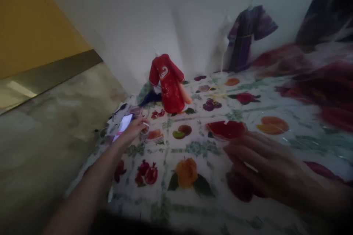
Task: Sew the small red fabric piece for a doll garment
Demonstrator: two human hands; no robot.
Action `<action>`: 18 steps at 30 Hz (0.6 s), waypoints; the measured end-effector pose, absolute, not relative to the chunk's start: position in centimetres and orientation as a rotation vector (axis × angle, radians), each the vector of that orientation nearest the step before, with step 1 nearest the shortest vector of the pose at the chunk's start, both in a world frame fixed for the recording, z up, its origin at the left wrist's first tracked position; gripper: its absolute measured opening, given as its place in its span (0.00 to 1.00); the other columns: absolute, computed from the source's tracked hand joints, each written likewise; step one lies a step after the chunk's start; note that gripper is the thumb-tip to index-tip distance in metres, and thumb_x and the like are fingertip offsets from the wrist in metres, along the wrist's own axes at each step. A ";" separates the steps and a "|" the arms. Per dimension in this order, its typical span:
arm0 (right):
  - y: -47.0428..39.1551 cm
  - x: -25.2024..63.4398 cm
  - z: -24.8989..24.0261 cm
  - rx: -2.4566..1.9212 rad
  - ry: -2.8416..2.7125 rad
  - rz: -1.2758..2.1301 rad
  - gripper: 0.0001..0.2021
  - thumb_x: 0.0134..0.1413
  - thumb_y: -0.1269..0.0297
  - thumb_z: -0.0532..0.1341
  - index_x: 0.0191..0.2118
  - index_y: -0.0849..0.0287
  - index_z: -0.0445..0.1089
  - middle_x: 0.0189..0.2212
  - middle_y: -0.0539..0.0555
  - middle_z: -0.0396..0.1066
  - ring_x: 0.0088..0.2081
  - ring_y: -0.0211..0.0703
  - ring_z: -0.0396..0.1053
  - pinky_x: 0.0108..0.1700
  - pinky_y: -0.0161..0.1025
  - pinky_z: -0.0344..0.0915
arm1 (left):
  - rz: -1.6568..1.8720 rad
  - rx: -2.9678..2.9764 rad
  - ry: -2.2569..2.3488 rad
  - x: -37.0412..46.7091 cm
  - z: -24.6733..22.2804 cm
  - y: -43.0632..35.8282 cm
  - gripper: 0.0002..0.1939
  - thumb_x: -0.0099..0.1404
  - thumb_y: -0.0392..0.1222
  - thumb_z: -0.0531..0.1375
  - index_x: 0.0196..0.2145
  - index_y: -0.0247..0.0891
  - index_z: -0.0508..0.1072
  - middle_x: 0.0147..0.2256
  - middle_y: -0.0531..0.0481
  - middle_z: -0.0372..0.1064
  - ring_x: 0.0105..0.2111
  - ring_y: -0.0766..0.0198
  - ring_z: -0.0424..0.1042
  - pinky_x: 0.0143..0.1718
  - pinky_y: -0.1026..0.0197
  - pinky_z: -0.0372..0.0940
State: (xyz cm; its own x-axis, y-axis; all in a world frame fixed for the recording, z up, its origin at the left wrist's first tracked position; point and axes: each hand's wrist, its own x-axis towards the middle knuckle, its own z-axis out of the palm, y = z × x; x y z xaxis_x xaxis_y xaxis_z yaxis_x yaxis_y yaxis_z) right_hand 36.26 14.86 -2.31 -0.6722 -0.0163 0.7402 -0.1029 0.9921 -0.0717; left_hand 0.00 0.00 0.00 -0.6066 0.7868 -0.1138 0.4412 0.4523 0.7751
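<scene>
My left hand (138, 127) reaches over the left part of the table, fingers curled round a small white ring-like thing (145, 127), perhaps a roll. Beside its wrist lies a phone (123, 125) with a lit screen. A small sheet of white beads or dots (152, 141) is just right of that hand. My right hand (261, 161) is low over the cloth at the right, blurred, its fingertips together; whether they hold anything is too unclear to tell. Beyond my hands a small red dress (171, 84) stands upright on a doll-like form.
A fruit-printed cloth (176, 194) covers the table. At the back stand a purple robe (242, 40) and a bare white stand (224, 44) near the wall. Red fabric (328, 88) is heaped at the right, below a dark garment (322, 14). Blue fabric (151, 98) lies behind the red dress.
</scene>
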 end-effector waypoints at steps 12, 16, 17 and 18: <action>16.4 36.3 -3.4 -0.209 -2.327 0.386 0.05 0.64 0.72 0.56 0.43 0.57 0.68 0.38 0.55 0.71 0.37 0.42 0.69 0.37 0.39 0.66 | 0.555 1.454 2.488 -3.3 1.6 2.0 0.18 0.47 0.41 0.63 0.38 0.39 0.72 0.39 0.45 0.72 0.48 0.43 0.69 0.51 0.48 0.62; 16.7 36.3 -3.0 -0.295 -2.329 0.559 0.04 0.65 0.69 0.55 0.40 0.59 0.68 0.35 0.54 0.69 0.34 0.40 0.67 0.34 0.37 0.63 | 0.492 1.675 2.402 2.3 2.6 3.6 0.17 0.53 0.43 0.60 0.42 0.40 0.74 0.46 0.42 0.72 0.51 0.43 0.68 0.52 0.49 0.61; 16.7 36.3 -2.8 -0.302 -2.323 0.593 0.04 0.65 0.69 0.56 0.39 0.59 0.68 0.34 0.54 0.69 0.33 0.39 0.66 0.34 0.36 0.63 | 0.478 1.746 2.318 4.4 2.5 4.1 0.17 0.58 0.44 0.58 0.45 0.40 0.74 0.48 0.43 0.72 0.47 0.47 0.71 0.48 0.51 0.63; 16.7 36.3 -2.6 -0.308 -2.309 0.632 0.04 0.64 0.70 0.56 0.39 0.59 0.68 0.33 0.54 0.69 0.33 0.39 0.66 0.33 0.36 0.63 | 0.433 1.817 2.194 6.6 2.3 4.7 0.17 0.62 0.45 0.57 0.48 0.40 0.73 0.48 0.43 0.72 0.45 0.50 0.72 0.45 0.53 0.64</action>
State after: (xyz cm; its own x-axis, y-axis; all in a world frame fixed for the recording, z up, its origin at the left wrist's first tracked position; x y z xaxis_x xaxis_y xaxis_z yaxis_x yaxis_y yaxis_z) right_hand 36.34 16.73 -2.65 -0.7178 0.3873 0.5786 0.0388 0.8520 -0.5222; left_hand 6.61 4.75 2.26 -0.1843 0.9828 -0.0095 0.9054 0.1736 0.3874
